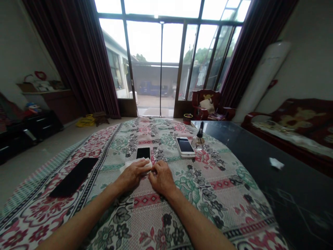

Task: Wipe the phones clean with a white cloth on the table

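Note:
A white smartphone with a dark screen lies on the flowered tablecloth in front of me. Across its lower part my left hand presses a folded white tissue, its fingers together over it. My right hand is closed at the phone's lower right edge, thumb and fingertips pinching there. The lower half of the phone is hidden under the tissue and hands. To the right, another white phone rests on a white item. Beside it stands a small clear bottle with a black pump top.
A flat black rectangular item lies on the tablecloth at left. The dark glossy table to the right bears a crumpled white tissue. Beyond are a wooden armchair, a wooden sofa and glass doors.

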`<action>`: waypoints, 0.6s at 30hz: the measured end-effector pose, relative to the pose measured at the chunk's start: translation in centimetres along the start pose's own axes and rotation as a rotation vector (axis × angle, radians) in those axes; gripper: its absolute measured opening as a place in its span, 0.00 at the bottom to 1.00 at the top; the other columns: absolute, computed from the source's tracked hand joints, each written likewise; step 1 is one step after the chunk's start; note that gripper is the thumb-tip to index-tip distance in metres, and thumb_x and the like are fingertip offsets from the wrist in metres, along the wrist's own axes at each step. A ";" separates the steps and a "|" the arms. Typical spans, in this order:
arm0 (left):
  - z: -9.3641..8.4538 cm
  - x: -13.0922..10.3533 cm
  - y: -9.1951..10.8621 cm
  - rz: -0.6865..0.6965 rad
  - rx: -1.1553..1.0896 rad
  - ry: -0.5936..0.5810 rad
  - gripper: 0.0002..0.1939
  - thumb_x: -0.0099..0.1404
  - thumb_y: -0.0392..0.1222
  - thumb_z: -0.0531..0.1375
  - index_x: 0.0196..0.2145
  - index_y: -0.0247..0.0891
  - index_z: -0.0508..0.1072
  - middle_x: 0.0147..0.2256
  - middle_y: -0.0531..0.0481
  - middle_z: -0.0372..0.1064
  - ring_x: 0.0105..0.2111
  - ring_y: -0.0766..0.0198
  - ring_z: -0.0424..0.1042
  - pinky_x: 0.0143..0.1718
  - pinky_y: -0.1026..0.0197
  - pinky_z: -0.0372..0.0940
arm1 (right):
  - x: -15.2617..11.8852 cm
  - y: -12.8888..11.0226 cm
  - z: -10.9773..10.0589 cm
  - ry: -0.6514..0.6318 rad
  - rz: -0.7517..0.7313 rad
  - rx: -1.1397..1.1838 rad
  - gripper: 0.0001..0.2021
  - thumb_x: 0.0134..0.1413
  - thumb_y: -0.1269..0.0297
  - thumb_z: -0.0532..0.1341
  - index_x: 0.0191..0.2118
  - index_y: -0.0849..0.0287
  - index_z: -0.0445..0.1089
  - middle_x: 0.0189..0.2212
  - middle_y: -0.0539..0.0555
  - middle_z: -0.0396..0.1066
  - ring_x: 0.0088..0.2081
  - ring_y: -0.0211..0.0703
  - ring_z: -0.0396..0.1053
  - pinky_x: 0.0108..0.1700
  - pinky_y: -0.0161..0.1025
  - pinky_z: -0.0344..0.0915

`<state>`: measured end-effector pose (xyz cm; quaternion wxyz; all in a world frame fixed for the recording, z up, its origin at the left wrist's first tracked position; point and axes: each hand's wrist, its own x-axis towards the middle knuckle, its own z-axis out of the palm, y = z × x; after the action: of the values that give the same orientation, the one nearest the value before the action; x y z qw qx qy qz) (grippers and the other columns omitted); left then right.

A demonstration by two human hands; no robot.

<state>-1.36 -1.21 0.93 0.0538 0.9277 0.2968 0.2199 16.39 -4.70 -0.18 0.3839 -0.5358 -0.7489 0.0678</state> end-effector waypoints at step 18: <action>-0.2 0.2 -5.3 -0.131 -0.033 0.022 0.27 0.57 0.28 0.49 0.50 0.46 0.74 0.56 0.53 0.67 0.57 0.60 0.64 0.58 0.55 0.60 | 0.1 -1.0 -0.2 -0.040 0.067 -0.103 0.06 0.51 0.63 0.62 0.33 0.58 0.66 0.35 0.55 0.65 0.41 0.46 0.61 0.45 0.40 0.59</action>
<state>-4.04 3.23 -0.02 0.0802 0.9027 0.3540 0.2309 15.76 -5.05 0.53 0.3381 -0.5783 -0.7406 0.0527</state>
